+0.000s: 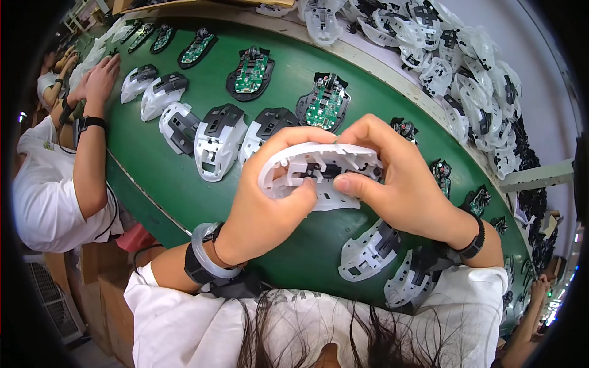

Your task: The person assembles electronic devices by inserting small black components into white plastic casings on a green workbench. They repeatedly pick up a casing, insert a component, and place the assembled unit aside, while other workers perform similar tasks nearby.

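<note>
Between both hands, above the green table, is a white plastic computer mouse top shell (pixel 336 201), its ribbed inner side turned toward me. A black piece (pixel 332 170) sits inside it. My left hand (pixel 261 211) is closed round the shell's left end, the thumb pressing in near the black piece. On the other end, my right hand (pixel 405 187) grips with fingers over the top edge and its thumb tip inside. Just beyond my hands lies a mouse base with a green circuit board (pixel 323 107). A white-and-black shell (pixel 370 250) rests below my right hand.
More shells (pixel 219 141) and bases with boards (pixel 250 73) line the green table (pixel 147 178). Loose white shells (pixel 438 76) are heaped on the ledge at the far right. At left, a co-worker's arm (pixel 92 147) rests on the table; another person's arm (pixel 531 319) shows at lower right.
</note>
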Tool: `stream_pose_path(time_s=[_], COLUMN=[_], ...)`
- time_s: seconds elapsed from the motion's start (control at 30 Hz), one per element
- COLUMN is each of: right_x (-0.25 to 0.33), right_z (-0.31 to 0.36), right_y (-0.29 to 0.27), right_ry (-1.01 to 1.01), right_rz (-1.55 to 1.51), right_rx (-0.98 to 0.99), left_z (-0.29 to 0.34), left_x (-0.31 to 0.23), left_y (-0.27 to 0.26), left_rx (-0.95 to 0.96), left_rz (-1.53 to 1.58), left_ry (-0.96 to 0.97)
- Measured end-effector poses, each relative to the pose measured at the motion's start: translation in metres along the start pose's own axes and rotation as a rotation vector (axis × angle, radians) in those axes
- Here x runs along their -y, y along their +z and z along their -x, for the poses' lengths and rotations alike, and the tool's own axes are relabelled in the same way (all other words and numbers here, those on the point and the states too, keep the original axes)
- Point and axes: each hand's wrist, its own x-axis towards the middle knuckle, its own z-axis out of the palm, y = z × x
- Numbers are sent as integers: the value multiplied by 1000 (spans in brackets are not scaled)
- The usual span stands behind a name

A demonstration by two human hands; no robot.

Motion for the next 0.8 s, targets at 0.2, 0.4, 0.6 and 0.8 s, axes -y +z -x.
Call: stream_pose_path(time_s=[0.2,0.4,0.6,0.8], right_x=[3,-7,-12,-19], right_z=[2,1,-4,0], right_y=[0,3,6,18], right_ry=[51,30,-628,-994], right_rz=[124,112,516,1147], right_rx=[70,127,-220,-297], left_z=[2,-1,-3,-6], left_x=[-5,0,3,4], left_y=[2,-2,-10,-16], left_rx=[-14,15,36,44], left_rz=[-85,-94,-81,42], left_ry=[-43,-67,-109,-113])
